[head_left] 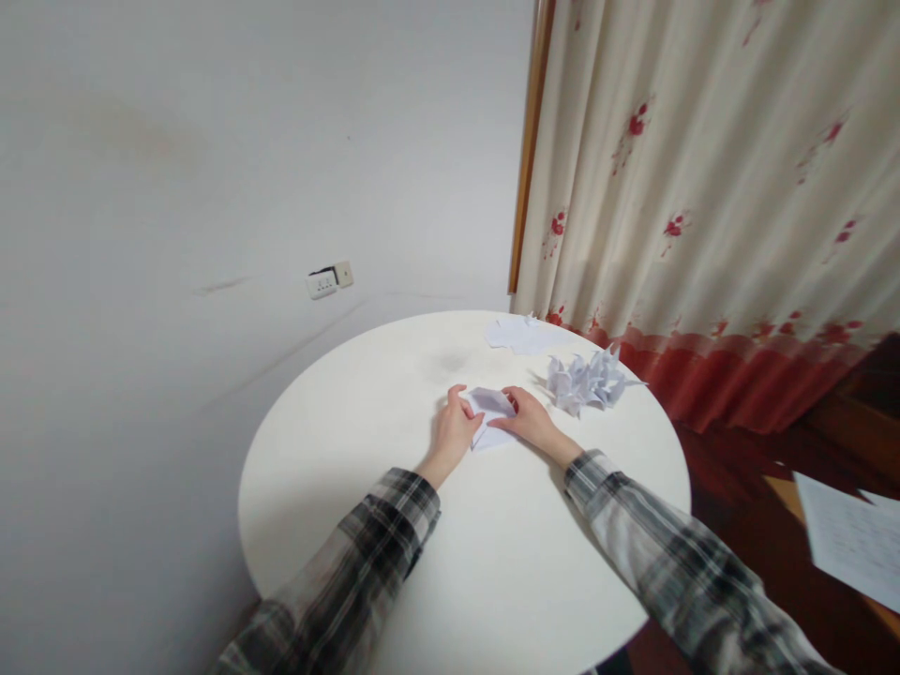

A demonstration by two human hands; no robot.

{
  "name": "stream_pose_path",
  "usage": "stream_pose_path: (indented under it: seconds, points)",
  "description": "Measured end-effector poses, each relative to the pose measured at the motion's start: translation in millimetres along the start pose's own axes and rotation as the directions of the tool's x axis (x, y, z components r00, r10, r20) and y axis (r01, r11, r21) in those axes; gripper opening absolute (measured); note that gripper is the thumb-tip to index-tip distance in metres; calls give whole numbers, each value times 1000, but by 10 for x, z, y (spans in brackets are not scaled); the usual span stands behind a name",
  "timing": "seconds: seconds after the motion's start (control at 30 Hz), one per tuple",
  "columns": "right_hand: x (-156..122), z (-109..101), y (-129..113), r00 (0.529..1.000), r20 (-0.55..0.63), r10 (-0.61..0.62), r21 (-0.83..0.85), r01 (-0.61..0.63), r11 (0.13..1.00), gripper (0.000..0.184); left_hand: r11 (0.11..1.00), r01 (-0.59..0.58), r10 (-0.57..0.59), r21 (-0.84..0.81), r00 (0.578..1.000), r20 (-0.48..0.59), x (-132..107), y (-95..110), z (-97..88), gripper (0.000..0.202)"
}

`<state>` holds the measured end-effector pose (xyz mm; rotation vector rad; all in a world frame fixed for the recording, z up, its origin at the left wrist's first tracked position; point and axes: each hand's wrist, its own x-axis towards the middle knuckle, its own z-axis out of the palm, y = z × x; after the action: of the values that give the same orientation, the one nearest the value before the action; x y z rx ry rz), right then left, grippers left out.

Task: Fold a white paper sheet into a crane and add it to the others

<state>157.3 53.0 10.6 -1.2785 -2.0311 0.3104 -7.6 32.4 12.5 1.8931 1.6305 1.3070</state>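
A small folded sheet of white paper (494, 435) lies on the round white table (316, 431), between my two hands. My left hand (457, 424) grips its left edge, thumb on top and fingers curled at the side. On the opposite side my right hand (529, 418) pinches the paper between thumb and fingers. One flap of the sheet stands slightly raised at the far side. Just beyond my right hand sits a cluster of folded white paper figures (591, 382) with pointed tips, close to it but apart.
Flat white paper pieces (518, 335) lie at the table's far edge. A wall with a power socket (322, 284) rises behind on the left, and a floral curtain (675, 187) hangs at right. Printed sheets (850, 534) rest on a lower surface at right.
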Motion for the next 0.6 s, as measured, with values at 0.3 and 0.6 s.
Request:
stream_pose_path:
  seconds: [0.3,0.6]
  points:
    - [16,11,29,1000,8,-24,2,24,1000,59,980,-19,15,-198,1000,-23,9,66,15,17]
    - [12,31,48,999,-3,-40,21,41,999,54,996,-6,16,-85,994,110,-19,103,-7,15]
